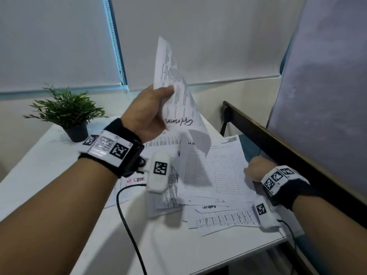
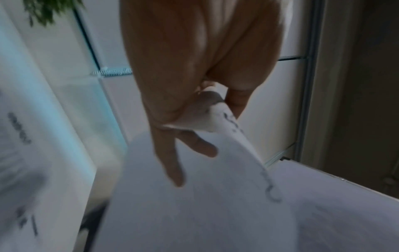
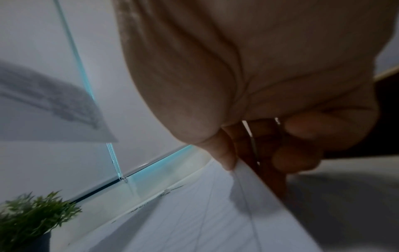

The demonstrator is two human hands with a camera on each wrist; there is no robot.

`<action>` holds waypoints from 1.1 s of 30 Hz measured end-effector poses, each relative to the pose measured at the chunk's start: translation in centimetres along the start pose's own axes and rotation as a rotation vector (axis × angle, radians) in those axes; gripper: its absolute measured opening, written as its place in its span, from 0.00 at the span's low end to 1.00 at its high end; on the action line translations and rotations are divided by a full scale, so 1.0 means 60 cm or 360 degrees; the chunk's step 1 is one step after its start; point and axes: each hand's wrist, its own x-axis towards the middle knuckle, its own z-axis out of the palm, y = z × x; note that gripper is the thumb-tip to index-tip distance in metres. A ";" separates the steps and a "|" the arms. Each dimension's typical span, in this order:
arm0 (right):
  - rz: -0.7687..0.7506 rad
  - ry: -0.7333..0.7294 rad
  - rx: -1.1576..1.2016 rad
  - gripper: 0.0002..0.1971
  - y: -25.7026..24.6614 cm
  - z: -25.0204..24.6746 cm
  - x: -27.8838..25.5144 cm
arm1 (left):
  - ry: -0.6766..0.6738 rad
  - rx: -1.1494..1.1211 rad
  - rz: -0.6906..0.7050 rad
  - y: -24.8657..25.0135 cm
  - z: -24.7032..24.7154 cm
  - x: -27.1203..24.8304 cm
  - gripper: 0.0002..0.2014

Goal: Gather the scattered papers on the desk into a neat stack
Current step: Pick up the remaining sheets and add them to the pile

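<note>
Potted plant (image 1: 66,110) before white roller blinds (image 1: 55,40)

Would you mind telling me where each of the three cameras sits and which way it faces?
Head: worn on the head, looks forward and down at the desk; both forearms, left hand and right hand show.
Left wrist: looks along the palm at fingers pinching the raised sheet.
Right wrist: looks along the palm at fingers gripping the edge of the form sheet.
Shared: the potted plant appears in all three.

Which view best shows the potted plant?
Head view: the whole potted plant stands sharp on the desk's far left corner. Left wrist catches only blurred leaves at the top edge; right wrist shows the foliage and part of the pot, bottom left.
</note>
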 end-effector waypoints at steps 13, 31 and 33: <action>0.0146 -0.0589 0.1870 0.37 -0.013 -0.046 -0.027 | 0.0142 0.0946 -0.0935 -0.246 -0.068 0.005 0.27; -0.0497 -0.0021 -0.0054 0.27 -0.182 -0.014 -0.085 | 0.0465 0.2613 -0.1333 -0.188 -0.419 -0.024 0.73; -0.0687 -0.0105 0.0016 0.27 -0.241 0.005 -0.104 | 0.0437 0.2608 -0.1313 -0.185 -0.424 -0.035 0.69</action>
